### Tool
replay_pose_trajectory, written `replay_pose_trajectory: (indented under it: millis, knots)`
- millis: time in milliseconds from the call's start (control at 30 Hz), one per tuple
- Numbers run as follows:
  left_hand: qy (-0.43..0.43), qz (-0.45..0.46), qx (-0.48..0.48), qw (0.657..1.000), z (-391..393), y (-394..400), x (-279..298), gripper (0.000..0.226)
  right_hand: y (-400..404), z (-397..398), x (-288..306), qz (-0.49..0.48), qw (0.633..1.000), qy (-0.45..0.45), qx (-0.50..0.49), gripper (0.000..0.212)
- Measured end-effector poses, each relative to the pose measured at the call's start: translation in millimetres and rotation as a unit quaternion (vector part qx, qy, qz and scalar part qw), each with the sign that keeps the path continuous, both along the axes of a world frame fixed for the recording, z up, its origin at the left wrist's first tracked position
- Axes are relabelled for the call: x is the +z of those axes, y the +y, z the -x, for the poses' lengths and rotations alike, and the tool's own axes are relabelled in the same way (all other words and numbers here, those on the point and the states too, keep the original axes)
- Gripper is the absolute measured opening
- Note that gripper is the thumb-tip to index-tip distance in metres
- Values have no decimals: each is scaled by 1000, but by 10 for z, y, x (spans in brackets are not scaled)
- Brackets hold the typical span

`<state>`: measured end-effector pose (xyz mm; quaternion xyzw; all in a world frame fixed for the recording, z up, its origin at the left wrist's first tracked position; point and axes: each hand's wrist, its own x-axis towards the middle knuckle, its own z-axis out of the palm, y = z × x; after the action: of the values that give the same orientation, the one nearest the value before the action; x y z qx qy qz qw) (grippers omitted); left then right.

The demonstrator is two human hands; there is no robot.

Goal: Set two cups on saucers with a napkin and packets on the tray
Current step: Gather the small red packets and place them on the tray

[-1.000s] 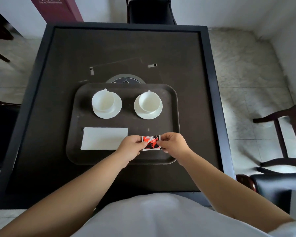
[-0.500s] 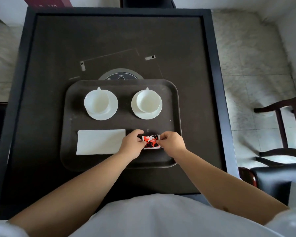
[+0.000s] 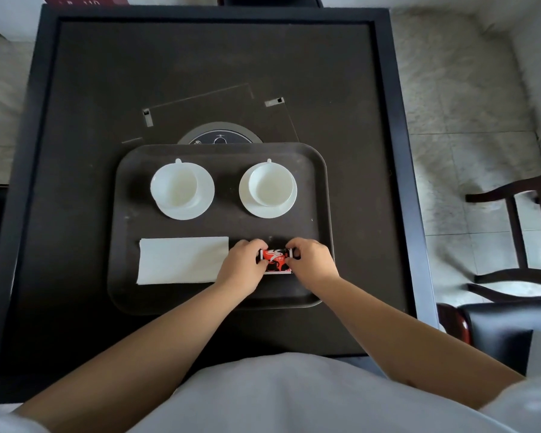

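A dark tray (image 3: 317,170) lies on the black table. At its far side stand two white cups on white saucers, the left cup (image 3: 175,187) and the right cup (image 3: 270,186). A white folded napkin (image 3: 181,260) lies flat on the tray's near left. Red, black and white packets (image 3: 275,260) rest on the tray to the right of the napkin. My left hand (image 3: 242,264) pinches their left end and my right hand (image 3: 311,262) pinches their right end. The fingers hide the packets' ends.
A round grey panel (image 3: 219,137) is set in the table (image 3: 75,214) just beyond the tray. A dark wooden chair (image 3: 519,232) stands on the tiled floor at the right, and a black padded seat (image 3: 500,326) sits near the table's front right corner.
Both hands with the packets have shifted slightly away from me on the tray. The view has tilted further down over the table. Cups and napkin have not moved.
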<state>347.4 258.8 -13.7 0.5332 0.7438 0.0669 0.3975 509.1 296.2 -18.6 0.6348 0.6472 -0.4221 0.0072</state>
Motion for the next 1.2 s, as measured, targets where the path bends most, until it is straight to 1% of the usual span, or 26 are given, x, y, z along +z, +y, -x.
replay_pose_trajectory:
  millis: [100, 167, 200, 267, 333, 400, 467, 567, 733, 900, 1033, 1200]
  knots:
    - [1, -14, -25, 1000, 29, -60, 19, 44, -4, -28, 23, -6, 1000, 9, 6, 51]
    - [31, -29, -78, 996, 53, -114, 29, 54, -16, -63, 59, -14, 1000, 2, 23, 63]
    - [54, -37, -113, 991, 62, -135, 31, 60, -29, -79, 79, -29, 998, -15, 58, 67]
    - [95, -43, -171, 980, 72, -144, 32, 67, -65, -101, 107, -72, 981, -66, 167, 74]
    - [119, -39, -208, 970, 67, -124, 35, 67, -96, -100, 122, -100, 959, -98, 245, 76]
    - [128, -40, -228, 964, 62, -97, 41, 62, -99, -76, 129, -107, 948, -114, 278, 73]
    - [133, -41, -237, 962, 57, -79, 50, 58, -85, -45, 142, -107, 941, -125, 297, 65]
    - [133, -37, -242, 960, 48, -64, 54, 59, -67, -38, 162, -107, 939, -122, 303, 53]
    - [137, -35, -239, 961, 44, -39, 41, 59, -44, -34, 131, -107, 945, -98, 293, 42]
    - [157, -27, -251, 955, 46, -11, 20, 57, -39, -41, 75, -104, 948, -91, 285, 39]
    - [169, -14, -259, 951, 28, 15, 24, 55, -59, -6, 58, -69, 961, -77, 255, 38]
    - [162, -7, -254, 953, 26, 15, 14, 50, -43, 6, 50, -60, 967, -73, 237, 43]
